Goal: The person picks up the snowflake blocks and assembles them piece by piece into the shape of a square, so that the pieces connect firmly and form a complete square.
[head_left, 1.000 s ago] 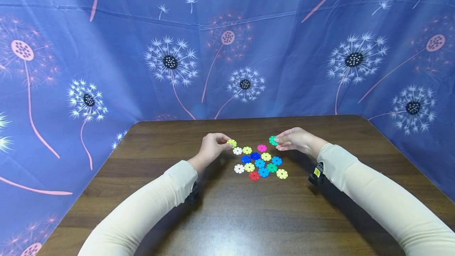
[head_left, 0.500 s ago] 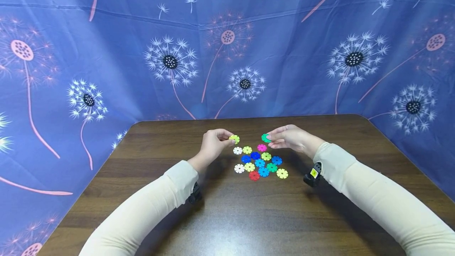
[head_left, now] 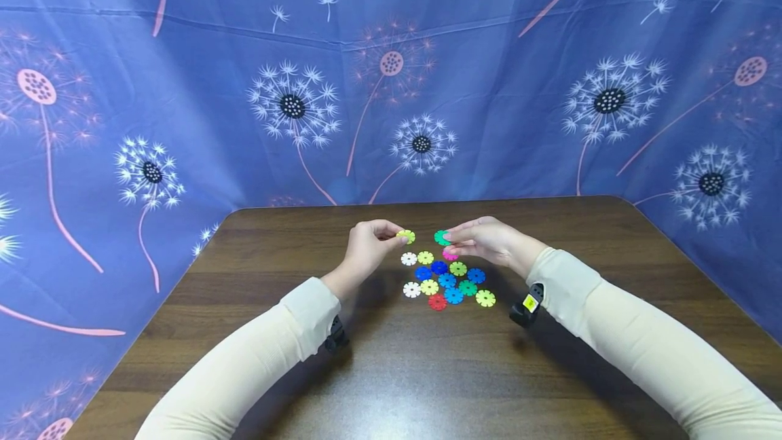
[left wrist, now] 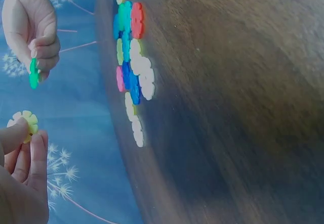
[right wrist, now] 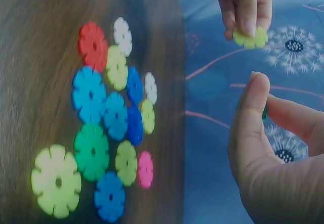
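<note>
Left hand: my left hand (head_left: 366,250) pinches a yellow-green snowflake disc (head_left: 406,236) between thumb and fingertips, lifted off the table (head_left: 391,372).
Right hand: my right hand (head_left: 485,240) pinches a green snowflake disc (head_left: 441,237) the same way, thumb under, fingers on top.
Where the two discs are: in the air above the far edge of the pile, facing each other, near but not touching; the left wrist view shows a clear gap between them.
Pile: the other snowflake discs (head_left: 449,280) lie flat on the table in a loose cluster below my hands: white, blue, yellow, pink, green, one red.
Progress: I judge two discs picked up and nothing joined yet; the whole pile is loose.
</note>
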`<state>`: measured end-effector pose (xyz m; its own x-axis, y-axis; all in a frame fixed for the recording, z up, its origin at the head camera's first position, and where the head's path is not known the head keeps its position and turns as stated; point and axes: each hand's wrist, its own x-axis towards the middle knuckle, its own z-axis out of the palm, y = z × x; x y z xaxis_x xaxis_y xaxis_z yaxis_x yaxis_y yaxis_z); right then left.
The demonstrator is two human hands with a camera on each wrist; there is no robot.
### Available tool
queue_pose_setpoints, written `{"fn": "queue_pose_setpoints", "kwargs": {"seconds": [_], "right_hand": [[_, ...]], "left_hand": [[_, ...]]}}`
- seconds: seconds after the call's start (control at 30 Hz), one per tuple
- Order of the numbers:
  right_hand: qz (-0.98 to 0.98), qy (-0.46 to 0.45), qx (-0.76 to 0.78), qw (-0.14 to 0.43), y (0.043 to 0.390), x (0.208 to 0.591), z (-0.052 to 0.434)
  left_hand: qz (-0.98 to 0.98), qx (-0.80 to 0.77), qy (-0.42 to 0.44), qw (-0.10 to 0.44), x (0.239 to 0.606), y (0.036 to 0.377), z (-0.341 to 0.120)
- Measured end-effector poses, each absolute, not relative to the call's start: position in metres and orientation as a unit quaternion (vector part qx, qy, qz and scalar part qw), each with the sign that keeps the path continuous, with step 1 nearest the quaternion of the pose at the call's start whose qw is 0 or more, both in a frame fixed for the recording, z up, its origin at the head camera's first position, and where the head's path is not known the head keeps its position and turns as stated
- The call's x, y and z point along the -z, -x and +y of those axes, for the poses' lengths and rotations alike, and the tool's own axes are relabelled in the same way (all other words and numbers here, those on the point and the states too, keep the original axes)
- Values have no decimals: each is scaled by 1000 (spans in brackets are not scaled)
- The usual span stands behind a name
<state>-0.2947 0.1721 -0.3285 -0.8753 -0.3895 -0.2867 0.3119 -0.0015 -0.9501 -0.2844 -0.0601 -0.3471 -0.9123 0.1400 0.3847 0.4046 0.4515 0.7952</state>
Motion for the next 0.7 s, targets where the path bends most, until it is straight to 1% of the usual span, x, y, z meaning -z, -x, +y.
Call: {"fn": "queue_pose_setpoints", "kwargs": {"seconds": [0.23,0.53,0.7], "right_hand": [[671,27,698,249,290,324,160],[667,31,695,266,285,321,153],[659,20,702,269,282,319,149]], "left_hand": [[-831,517,169,119,346,280,-55],[-836,497,189,137,349,276,-48],[-839,493,189,131,349,274,-46]]}}
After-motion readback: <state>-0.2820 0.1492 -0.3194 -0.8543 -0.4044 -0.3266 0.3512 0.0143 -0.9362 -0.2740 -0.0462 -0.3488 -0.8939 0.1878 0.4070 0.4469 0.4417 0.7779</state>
